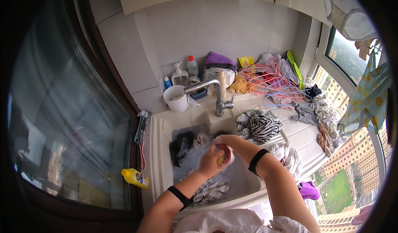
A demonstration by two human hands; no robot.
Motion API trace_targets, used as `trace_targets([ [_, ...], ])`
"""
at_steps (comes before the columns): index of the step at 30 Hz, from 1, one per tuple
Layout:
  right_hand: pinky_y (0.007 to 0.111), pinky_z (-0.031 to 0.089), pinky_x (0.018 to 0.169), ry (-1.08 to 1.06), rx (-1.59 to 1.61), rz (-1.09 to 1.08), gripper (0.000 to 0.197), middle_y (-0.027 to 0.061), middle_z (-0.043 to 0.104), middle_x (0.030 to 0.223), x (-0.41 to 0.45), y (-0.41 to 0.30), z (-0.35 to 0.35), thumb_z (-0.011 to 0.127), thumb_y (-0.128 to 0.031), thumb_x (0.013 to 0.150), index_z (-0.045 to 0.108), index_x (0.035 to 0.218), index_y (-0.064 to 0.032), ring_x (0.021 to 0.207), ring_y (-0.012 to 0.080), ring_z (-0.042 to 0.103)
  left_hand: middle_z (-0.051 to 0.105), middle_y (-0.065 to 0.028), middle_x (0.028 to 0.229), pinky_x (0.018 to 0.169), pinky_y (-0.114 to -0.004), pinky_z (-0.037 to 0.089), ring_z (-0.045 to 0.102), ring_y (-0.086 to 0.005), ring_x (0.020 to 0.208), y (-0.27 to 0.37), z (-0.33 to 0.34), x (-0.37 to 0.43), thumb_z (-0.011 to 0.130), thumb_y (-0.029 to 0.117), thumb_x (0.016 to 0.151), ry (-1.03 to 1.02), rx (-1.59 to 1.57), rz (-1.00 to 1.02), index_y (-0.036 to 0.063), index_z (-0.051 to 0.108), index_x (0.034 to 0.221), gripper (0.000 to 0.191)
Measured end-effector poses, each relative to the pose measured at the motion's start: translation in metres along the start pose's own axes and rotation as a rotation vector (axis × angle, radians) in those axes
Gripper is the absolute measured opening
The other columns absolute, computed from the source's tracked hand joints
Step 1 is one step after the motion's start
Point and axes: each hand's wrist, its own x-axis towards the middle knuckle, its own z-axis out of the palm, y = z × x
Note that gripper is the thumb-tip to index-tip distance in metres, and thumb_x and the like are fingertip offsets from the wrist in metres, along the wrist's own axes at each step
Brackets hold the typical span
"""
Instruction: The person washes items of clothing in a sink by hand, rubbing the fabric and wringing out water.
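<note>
My two hands are together above the laundry sink [242, 189], which holds sudsy water. In my left hand [210, 161] is a small yellowish thing, perhaps a bar of soap [220, 160], pressed to a wet pink cloth [228, 155]. My right hand [220, 139] holds the far side of that cloth; its fingers are partly hidden. Dark clothes [182, 144] lie in the water at the left, and a striped or checked cloth [211, 191] lies nearer to me. Behind the hands stands a chrome faucet [219, 105], with a thin stream falling from its spout.
White bucket [176, 99] and bottles stand behind the sink. Brushes [142, 133] and a yellow bottle [136, 177] are along the left edge. A zebra-striped cloth [264, 128] and white clothes [289, 158] lie on the drainboard; plastic hangers [273, 80] are piled behind, beside a window.
</note>
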Motion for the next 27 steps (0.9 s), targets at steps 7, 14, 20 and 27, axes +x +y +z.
trace_targets([
  [7,0.03,0.046,0.074,-0.095,-0.038,0.095,0.021,0.0055,0.062,0.091,0.013,0.002,0.019,0.061,-0.017,0.073,0.062,0.092,-0.0085,0.084,0.0212,0.058,0.047,-0.022,0.113,0.069,-0.043,0.049,0.058,-0.0385,0.082,-0.006,0.008,-0.014,0.072,0.023,0.059,-0.063,0.0,0.022,0.0129,0.059,0.09,0.036],
  [14,0.03,0.047,0.076,-0.138,-0.055,0.139,0.021,0.0051,0.063,0.093,0.02,0.012,0.039,0.059,-0.014,0.075,0.062,0.095,-0.0079,0.086,0.0211,0.059,0.047,-0.021,0.115,0.072,-0.043,0.049,0.057,-0.0384,0.085,-0.008,0.014,-0.017,0.072,0.021,0.06,-0.049,-0.027,0.021,0.0127,0.058,0.094,0.037],
  [20,0.03,0.047,0.078,0.31,0.01,0.023,0.021,0.0048,0.063,0.094,-0.027,0.091,0.034,0.058,-0.012,0.077,0.062,0.097,-0.0074,0.088,0.0211,0.059,0.057,-0.0125,0.102,0.077,-0.038,0.049,0.06,-0.0298,0.089,-0.007,0.024,0.027,0.064,0.012,0.068,-0.027,-0.361,-0.253,0.0092,0.054,0.102,0.035],
  [27,0.027,0.049,0.067,1.187,1.41,0.121,0.029,0.0069,0.062,0.093,-0.121,0.078,-0.061,0.051,-0.015,0.087,0.056,0.112,-0.0002,0.08,0.0141,0.06,0.052,-0.0112,0.116,0.088,-0.043,0.049,0.056,-0.0252,0.104,-0.002,0.021,0.092,0.056,0.031,0.085,-0.062,-1.816,-0.83,0.0103,0.046,0.12,0.042],
])
